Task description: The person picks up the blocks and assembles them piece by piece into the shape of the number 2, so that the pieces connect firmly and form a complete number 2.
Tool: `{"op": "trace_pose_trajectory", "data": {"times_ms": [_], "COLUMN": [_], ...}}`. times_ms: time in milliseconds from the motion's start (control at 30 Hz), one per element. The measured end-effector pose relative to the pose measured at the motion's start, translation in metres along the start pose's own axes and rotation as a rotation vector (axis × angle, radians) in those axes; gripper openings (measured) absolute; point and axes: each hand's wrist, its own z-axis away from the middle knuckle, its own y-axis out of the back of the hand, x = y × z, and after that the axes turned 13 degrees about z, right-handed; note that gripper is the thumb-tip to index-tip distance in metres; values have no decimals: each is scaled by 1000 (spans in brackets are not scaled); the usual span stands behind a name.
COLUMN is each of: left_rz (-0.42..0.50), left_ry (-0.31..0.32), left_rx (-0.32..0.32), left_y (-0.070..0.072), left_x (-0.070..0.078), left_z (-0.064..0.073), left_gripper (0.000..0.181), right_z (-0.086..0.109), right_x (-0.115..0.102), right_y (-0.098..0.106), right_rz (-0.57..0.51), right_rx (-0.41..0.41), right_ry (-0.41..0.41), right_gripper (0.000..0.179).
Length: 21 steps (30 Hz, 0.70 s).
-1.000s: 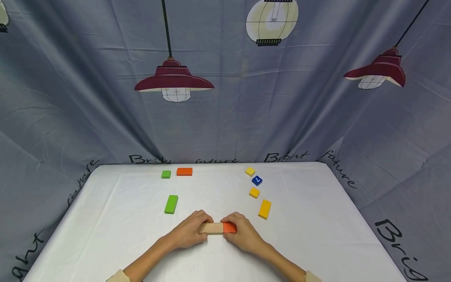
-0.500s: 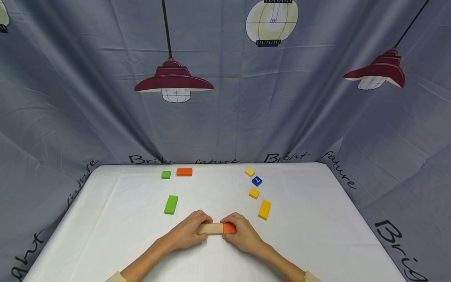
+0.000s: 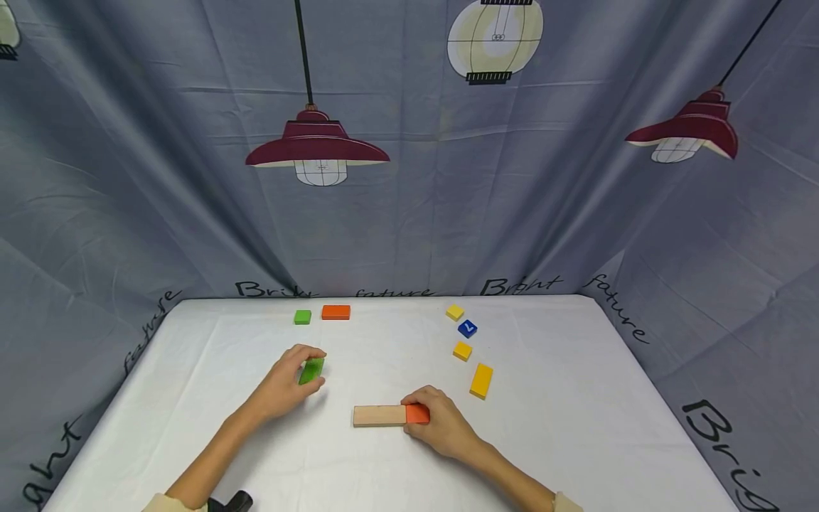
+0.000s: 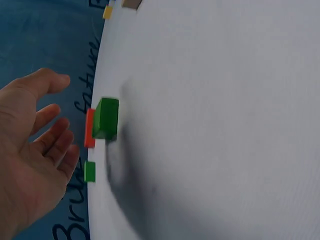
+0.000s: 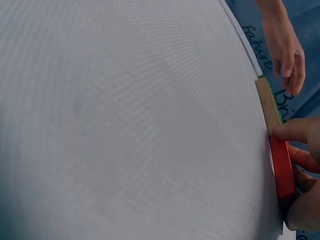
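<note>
My left hand (image 3: 288,384) hovers around the long green block (image 3: 312,370), thumb on the near side and fingers on the far side. In the left wrist view that hand's fingers are spread and a gap shows between them and the green block (image 4: 106,118). My right hand (image 3: 443,427) grips an orange block (image 3: 417,414), its thumb and fingers on opposite long sides; the palm hides the right part. End to end with it lies a plain wooden block (image 3: 379,416). In the right wrist view, my right thumb sits near the joint between the wooden block (image 5: 269,106) and the orange one.
At the back left lie a small green block (image 3: 303,317) and another orange block (image 3: 335,313). To the right are two small yellow blocks (image 3: 462,350), a blue marked block (image 3: 468,328) and a long yellow block (image 3: 481,381). A grey printed curtain (image 3: 409,213) surrounds the white table (image 3: 576,398).
My left hand has let go of the wooden block and moved left and away from me to the long green block. My right hand has stayed on the orange block.
</note>
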Motion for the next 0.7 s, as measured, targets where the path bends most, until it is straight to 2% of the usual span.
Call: {"op": "trace_pose_trajectory", "data": {"times_ms": [100, 267, 500, 700], "left_rz": [20, 84, 81, 112], "left_ry": [28, 74, 116, 142], "left_rx": [-20, -102, -182, -226], "left_y": [11, 21, 24, 26], "left_x": [-12, -25, -37, -39], "left_z": [-2, -5, -10, -13], "left_gripper": [50, 61, 68, 69], "right_z": [1, 0, 0, -1], "right_x": [0, -1, -1, 0], "right_y": [0, 1, 2, 1], "right_rz": [1, 1, -5, -5], "right_rx": [-2, -6, -18, -19], "right_ry": [0, -1, 0, 0], "right_gripper": [31, 31, 31, 31]}}
